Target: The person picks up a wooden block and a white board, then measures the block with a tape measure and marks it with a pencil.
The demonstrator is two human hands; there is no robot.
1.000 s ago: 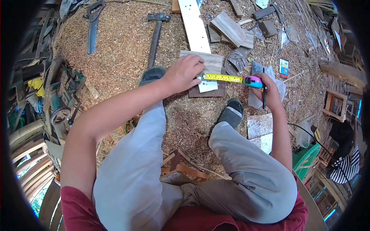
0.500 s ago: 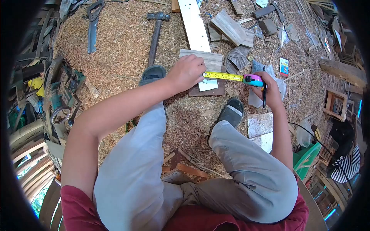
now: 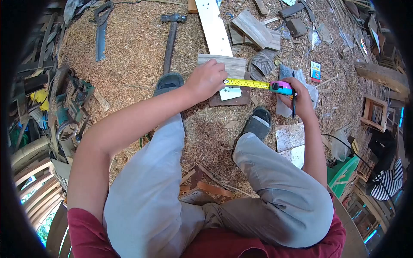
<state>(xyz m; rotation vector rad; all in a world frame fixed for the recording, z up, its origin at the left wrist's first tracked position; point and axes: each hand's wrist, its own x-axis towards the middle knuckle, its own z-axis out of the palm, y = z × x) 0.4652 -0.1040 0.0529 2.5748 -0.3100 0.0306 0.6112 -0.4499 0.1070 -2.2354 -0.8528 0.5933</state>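
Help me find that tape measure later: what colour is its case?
Pink and turquoise case, yellow blade, held in the right hand; head view.

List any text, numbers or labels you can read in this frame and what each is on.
None is readable.
Yellow tape blade: its markings are too small to read.
Tape measure case in the right hand: no legible brand.
Small blue card on the sawdust: print blurred.

Red shirt [image 3: 206, 241], grey trousers [image 3: 146, 189], dark sandals [image 3: 258, 122]

hammer [image 3: 171, 34] on sawdust | handsaw [image 3: 101, 32] far left | white plank [image 3: 213, 26] top ctr
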